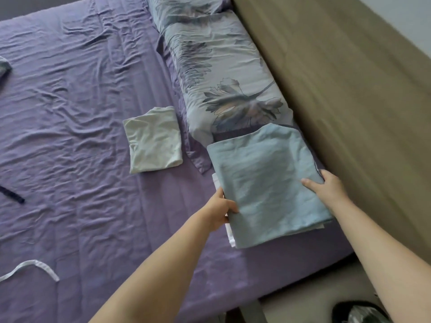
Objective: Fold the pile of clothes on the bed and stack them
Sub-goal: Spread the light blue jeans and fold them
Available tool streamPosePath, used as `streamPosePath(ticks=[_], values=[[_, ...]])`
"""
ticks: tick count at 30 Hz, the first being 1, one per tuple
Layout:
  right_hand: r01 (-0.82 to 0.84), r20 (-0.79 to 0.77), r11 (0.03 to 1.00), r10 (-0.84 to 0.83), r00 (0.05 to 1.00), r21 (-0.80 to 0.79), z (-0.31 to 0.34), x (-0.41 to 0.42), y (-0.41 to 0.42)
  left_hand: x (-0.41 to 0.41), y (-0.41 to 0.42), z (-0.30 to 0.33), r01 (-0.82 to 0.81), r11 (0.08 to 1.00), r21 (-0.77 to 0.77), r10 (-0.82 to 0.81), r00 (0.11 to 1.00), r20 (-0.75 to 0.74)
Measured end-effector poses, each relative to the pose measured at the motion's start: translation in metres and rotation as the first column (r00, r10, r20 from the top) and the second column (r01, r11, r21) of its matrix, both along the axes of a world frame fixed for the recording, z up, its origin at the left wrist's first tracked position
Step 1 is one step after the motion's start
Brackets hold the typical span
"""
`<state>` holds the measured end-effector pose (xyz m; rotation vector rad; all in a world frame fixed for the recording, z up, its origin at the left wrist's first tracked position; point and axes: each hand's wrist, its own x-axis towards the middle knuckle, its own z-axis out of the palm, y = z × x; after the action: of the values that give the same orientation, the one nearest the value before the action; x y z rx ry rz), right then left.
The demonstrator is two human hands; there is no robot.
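A folded light blue garment (263, 183) lies on top of a stack near the bed's right edge, with a white folded piece (229, 236) showing under its left side. My left hand (220, 209) grips the blue garment's left edge. My right hand (326, 187) holds its right edge, thumb on top. A folded pale white-green garment (152, 141) rests by itself on the purple sheet (70, 136), left of the stack.
A floral pillow (217, 66) runs along the beige headboard (349, 89). A white strap (32, 268) lies at the lower left, a dark strip (12, 194) and a grey cloth corner (3, 66) at the left edge. Floor and a dark object (359, 312) show at the bottom right.
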<state>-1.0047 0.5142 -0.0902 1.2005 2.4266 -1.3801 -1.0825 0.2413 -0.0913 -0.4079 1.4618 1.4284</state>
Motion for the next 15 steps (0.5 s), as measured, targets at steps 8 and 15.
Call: streamPosePath(ticks=[8,15], values=[[-0.519,0.423,0.806,0.381,0.822,0.284,-0.044,0.006,-0.004,0.019,0.013,-0.036,0.399,0.511,-0.762,-0.816,0.503,-0.284],[-0.701,0.656,0.672,0.420,0.627,0.239,-0.064,0.007,-0.032,0.020,0.026,-0.049,0.504,0.361,-0.785,-0.883,0.455,-0.113]])
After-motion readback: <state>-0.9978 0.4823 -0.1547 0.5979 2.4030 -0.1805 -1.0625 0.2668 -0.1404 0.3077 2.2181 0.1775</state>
